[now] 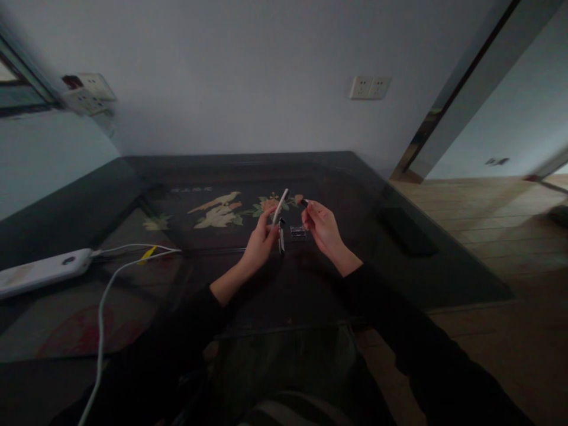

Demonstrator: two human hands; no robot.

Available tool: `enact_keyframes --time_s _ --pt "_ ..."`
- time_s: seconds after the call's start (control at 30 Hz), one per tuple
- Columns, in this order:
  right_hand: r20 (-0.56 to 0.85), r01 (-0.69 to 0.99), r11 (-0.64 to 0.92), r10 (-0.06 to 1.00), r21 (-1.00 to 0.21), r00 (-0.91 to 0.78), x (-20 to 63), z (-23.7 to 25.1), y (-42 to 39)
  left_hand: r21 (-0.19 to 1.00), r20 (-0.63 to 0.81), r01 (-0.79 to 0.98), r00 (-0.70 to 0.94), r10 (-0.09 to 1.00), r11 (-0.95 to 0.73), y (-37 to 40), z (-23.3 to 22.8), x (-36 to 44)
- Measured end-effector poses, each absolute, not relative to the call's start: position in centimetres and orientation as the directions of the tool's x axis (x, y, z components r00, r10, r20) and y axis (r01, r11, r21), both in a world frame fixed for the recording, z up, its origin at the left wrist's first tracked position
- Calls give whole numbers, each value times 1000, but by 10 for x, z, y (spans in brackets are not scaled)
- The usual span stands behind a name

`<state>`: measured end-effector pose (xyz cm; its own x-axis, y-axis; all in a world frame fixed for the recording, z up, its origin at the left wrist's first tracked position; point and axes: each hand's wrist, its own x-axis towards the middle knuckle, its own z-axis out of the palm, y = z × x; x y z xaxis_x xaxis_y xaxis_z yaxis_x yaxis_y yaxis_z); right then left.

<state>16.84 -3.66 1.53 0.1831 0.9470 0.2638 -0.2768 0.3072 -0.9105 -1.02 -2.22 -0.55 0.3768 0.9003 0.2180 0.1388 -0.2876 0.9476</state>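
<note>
Left hand (261,239) grips white stick (280,207); right hand (322,228) pinches black cap (304,202) mid-table (399,278).

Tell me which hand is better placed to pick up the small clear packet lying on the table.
Right. The right hand hovers just beside the clear packet, though it pinches a small dark cap. The left hand holds a white pen-like stick.

A dark, glossy table (133,189) is seen, inlaid with a bird-and-flower pattern (222,210) in cream, orange and green. A white stick (280,207) is gripped — a small black cap (304,202) too. A white power strip (42,271) — yellow-tagged white cable (133,255) — is noted.
</note>
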Motion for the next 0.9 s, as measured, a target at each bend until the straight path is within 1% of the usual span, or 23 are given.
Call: enact_keyframes --time_s 0.1,0.2,0.27,0.43,0.5,0.6,0.7,0.8,0.9 --pt "246 -273 293 950 -916 194 172 15 -35 974 145 113 362 921 -198 -14 -7 -11" --pt "232 -254 277 953 -927 193 173 14 -34 971 174 91 366 914 -221 -8 -7 -12" --pt "223 -251 266 957 -931 187 172 13 -33 958 211 111 346 914 -263 -4 -7 -14" --pt "207 -256 246 963 -935 170 172 13 -34 924 261 206 276 925 -322 3 -6 -20" --pt "207 -250 245 964 -937 168 172 13 -33 921 232 243 282 931 -303 5 -4 -23" --pt "208 -233 244 964 -941 168 172 12 -33 914 147 318 314 938 -250 10 -1 -28" --pt "211 -226 245 963 -943 166 173 11 -32 882 98 411 321 942 -232 17 -3 -31" --pt "208 -224 241 964 -944 163 173 10 -32 831 96 500 303 948 -244 24 -9 -34" --pt "205 -215 236 966 -948 160 172 9 -32 778 131 561 296 946 -284 25 -13 -35"
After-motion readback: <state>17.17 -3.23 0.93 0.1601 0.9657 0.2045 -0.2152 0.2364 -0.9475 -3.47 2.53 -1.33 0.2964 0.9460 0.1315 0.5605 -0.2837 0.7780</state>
